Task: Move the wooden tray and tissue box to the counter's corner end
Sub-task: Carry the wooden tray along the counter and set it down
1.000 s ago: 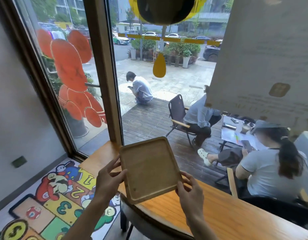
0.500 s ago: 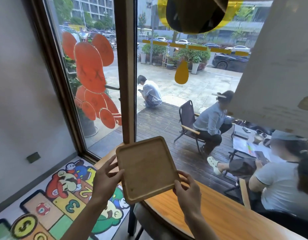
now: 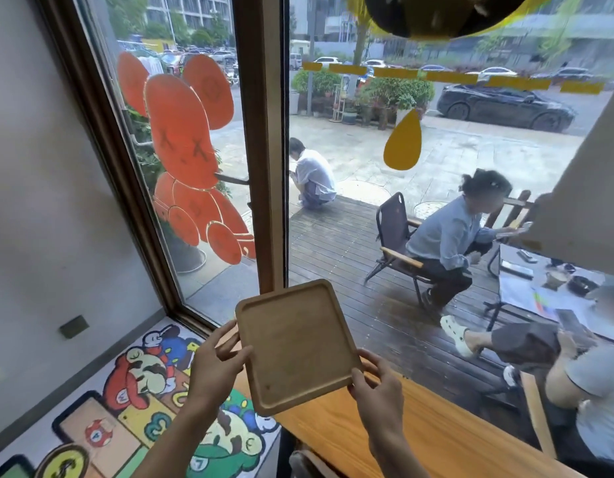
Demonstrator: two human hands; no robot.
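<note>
The wooden surface [image 3: 419, 439] is seen running along the window glass [image 3: 436, 236] toward the wooden window frame [image 3: 264, 167], where its rounded corner end lies just below the held tray; that end is judged to be the placement spot named by the task. The surface is a warm, orange-toned timber with long straight grain and a smooth, lightly glossy finish

The wooden tray [image 3: 295, 346] is held above that corner end, tilted so that its far edge is raised toward the window and its hollow face is turned to the camera. Whether its near edge touches the surface cannot be told. It is judged to be carried two-handed so that it can be squared up and lowered flat. The tray is a pale, matte wood, nearly square, with rounded corners and a low raised rim around a shallow flat well, and it is empty

The left hand [image 3: 216, 367] is closed on the tray's left edge, thumb on the rim and fingers beneath. The right hand [image 3: 374, 388] is closed on the near right corner in a pinching grip, thumb on top. Both grips are thus narrow and occupied by the tray

The tissue box is not in view, so that half of the task is judged not yet done

Below the corner, a painted cartoon floor mat [image 3: 136, 391] is visible
</note>
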